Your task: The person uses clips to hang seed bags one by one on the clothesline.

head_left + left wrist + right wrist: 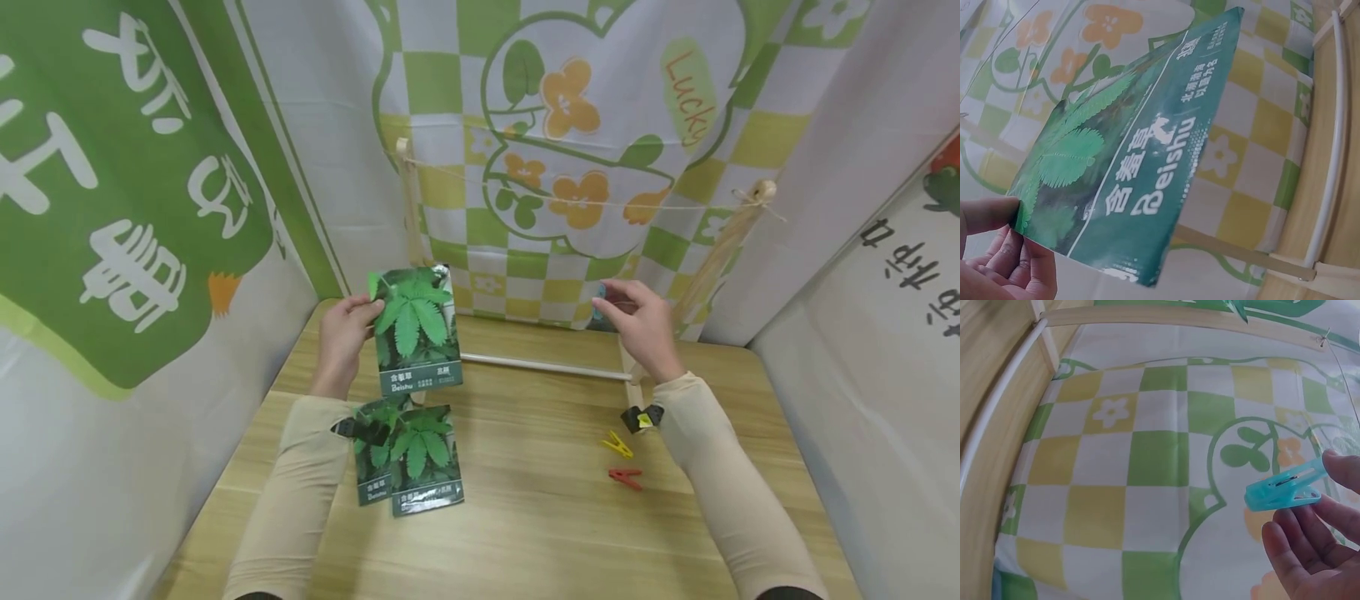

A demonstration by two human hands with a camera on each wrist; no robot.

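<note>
My left hand [343,337] pinches a green seed packet [416,329] by its left edge, holding it upright above the table; a fern-like leaf is printed on it. In the left wrist view the thumb lies on the front of this packet [1116,169]. A light-blue clothespin [1285,487] is pinched between the thumb and fingers of my right hand [641,325]. Both hands are below the string [525,185] tied between two wooden posts. Two more seed packets [426,458] lie overlapping on the table, the rear one partly hidden by the left wrist camera.
A yellow clothespin [618,444] and a red clothespin [626,477] lie on the table [540,517] near the right forearm. The wooden frame has a right post [720,250] and a white crossbar [547,365]. A checked cloth [480,287] hangs behind it.
</note>
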